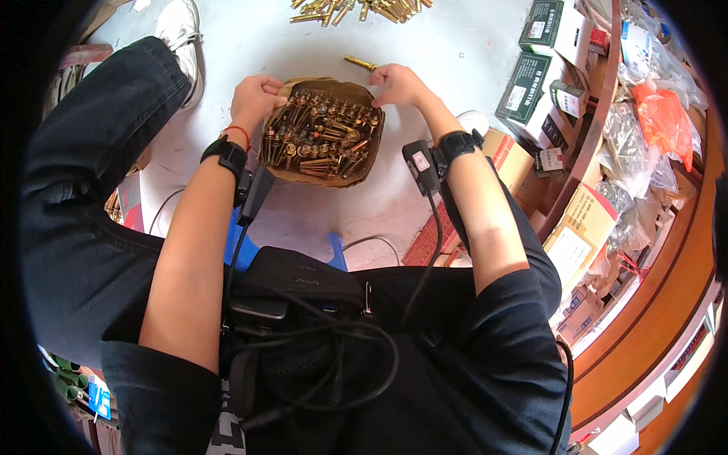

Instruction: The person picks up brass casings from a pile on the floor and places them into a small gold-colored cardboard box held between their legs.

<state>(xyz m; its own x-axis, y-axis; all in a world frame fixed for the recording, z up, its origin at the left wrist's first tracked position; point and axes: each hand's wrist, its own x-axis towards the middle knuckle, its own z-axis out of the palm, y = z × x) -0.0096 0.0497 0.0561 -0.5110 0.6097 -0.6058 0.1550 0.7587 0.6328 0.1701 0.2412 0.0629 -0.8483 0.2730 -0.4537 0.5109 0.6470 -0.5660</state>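
A worn cardboard box (341, 183), its top open, stands on the pale floor, filled with rows of brass-coloured expansion bolts (318, 136). At the box's upper left corner my left hand (256, 101) grips the cardboard rim between thumb and fingers. Beside the upper right corner is my right hand (398, 85), fingers slightly curled and apart, its thumb near the rim. Just left of its fingertips a single brass-coloured bolt (359, 62) lies on the floor; whether the fingers touch it is unclear. Farther out, a loose pile of similar bolts (364, 8) lies at the top edge.
Green-and-white cartons (526, 85) are stacked on the right beside a curved shelf edge (586, 131). Clear plastic bags (625, 148) of hardware and an orange bag (665, 119) lie beyond it. Black cables (435, 227) run from both wrist devices. A white shoe (182, 34) rests at upper left.
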